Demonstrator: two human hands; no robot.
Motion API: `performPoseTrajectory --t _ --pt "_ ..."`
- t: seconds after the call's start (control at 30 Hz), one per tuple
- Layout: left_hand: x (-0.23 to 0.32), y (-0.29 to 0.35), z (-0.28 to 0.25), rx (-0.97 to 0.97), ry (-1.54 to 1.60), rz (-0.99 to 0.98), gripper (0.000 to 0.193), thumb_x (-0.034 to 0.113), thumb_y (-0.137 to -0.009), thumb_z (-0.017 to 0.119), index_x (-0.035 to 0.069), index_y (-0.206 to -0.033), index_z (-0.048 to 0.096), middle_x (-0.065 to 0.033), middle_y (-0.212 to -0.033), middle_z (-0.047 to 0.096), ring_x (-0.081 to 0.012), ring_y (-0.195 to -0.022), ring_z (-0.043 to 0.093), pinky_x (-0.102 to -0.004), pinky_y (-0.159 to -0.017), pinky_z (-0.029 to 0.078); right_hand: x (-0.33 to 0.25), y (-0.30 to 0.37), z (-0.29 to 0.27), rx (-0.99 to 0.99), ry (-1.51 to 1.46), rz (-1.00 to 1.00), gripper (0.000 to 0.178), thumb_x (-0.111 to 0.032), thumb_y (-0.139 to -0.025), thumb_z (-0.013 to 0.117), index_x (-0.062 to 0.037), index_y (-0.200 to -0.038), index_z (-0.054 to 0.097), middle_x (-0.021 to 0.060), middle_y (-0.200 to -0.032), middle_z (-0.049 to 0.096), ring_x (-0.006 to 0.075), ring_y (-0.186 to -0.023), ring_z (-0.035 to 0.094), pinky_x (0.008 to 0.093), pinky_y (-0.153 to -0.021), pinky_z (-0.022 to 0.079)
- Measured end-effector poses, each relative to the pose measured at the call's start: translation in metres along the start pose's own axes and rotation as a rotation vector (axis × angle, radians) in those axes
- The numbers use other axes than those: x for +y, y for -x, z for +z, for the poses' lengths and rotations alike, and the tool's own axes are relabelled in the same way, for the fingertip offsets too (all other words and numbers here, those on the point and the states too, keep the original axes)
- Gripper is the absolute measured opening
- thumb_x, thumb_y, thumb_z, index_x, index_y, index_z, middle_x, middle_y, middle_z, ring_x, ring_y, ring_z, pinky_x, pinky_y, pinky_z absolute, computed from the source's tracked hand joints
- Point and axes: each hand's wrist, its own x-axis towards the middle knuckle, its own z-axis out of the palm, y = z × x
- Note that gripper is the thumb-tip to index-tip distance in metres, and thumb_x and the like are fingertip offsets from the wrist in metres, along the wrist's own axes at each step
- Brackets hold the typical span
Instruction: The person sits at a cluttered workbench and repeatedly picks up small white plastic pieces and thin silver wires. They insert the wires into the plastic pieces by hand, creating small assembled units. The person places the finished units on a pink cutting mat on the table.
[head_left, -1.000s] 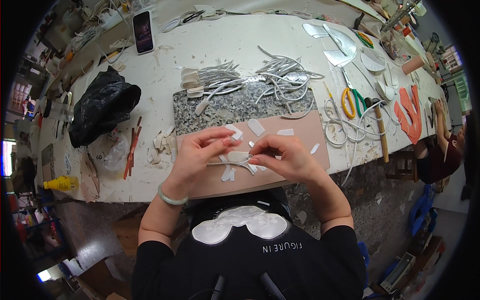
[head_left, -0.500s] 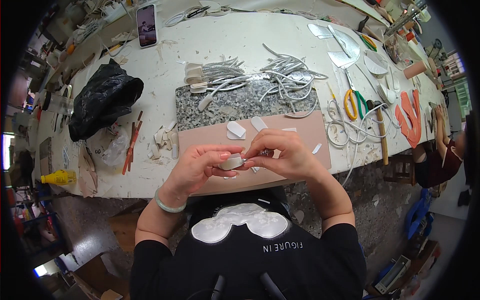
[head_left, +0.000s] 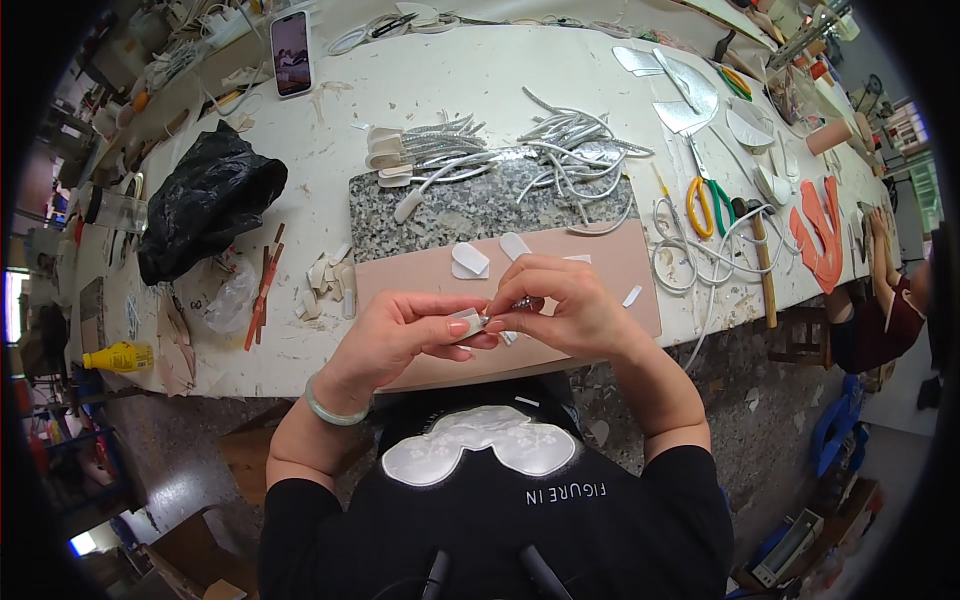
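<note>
Over the front of a pinkish-brown board (head_left: 610,300), my left hand (head_left: 400,328) pinches a small white tab (head_left: 467,320) between thumb and fingers. My right hand (head_left: 562,308) meets it from the right, its fingertips closed on a silver cord (head_left: 529,302) whose end is at the tab; the fingers hide most of the cord. Loose rounded white tabs (head_left: 470,261) lie on the board just beyond my hands. On the speckled stone slab (head_left: 440,228) behind rest silver cords with white tabs on their ends (head_left: 386,150) and, to the right, a heap of plain silver cords (head_left: 575,140).
Leftward are a crumpled black plastic bag (head_left: 205,205), white scraps (head_left: 325,285), brown strips (head_left: 264,290) and a yellow bottle (head_left: 118,356). Scissors (head_left: 698,200), a hammer (head_left: 763,260) and white cord (head_left: 690,275) lie right. A phone (head_left: 292,55) stands behind. Another person's arm (head_left: 882,250) shows far right.
The white tab has tilted and turned between my left fingers, and less of it shows. My left fingers have closed nearer to my right fingertips. The right hand has barely moved.
</note>
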Motion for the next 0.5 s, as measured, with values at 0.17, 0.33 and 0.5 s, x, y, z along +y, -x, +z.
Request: performPoseTrajectory --t 0.17,0.33,0.5 --pt "-0.0009 0.0006 0.0026 -0.017 -0.097 0.040 0.039 0.007 -0.091 0.062 -0.009 -0.126 0.056 -0.0197 -0.110 0.068 -0.0255 -0.098 0.069 -0.0255 -0.076 0.057 -0.0009 0.0008 0.0022 0.013 0.009 0.004 0.011 -0.004 -0.076 0.076 -0.0047 -0.084 0.068 0.0042 -0.080 0.063 0.0160 -0.070 0.062 0.0277 -0.057 0.047" --pt "0.0021 -0.0008 0.0057 0.011 -0.101 -0.032 0.036 0.007 -0.094 0.059 -0.008 -0.126 0.056 -0.0190 -0.108 0.068 -0.0252 -0.096 0.070 -0.0253 -0.074 0.058 0.0016 0.0022 0.0049 0.023 0.026 0.011 0.011 -0.003 -0.075 0.076 -0.0038 -0.082 0.067 0.0048 -0.079 0.063 0.0170 -0.068 0.062 0.0288 -0.056 0.048" --pt "0.0012 -0.0050 -0.0013 -0.019 -0.067 -0.094 0.034 0.005 -0.095 0.056 -0.009 -0.126 0.055 -0.0201 -0.107 0.068 -0.0272 -0.095 0.070 -0.0254 -0.073 0.060 0.0013 0.0023 0.0059 0.014 0.066 0.018 0.011 -0.002 -0.076 0.075 -0.0027 -0.082 0.066 0.0059 -0.076 0.063 0.0175 -0.068 0.063 0.0294 -0.057 0.049"
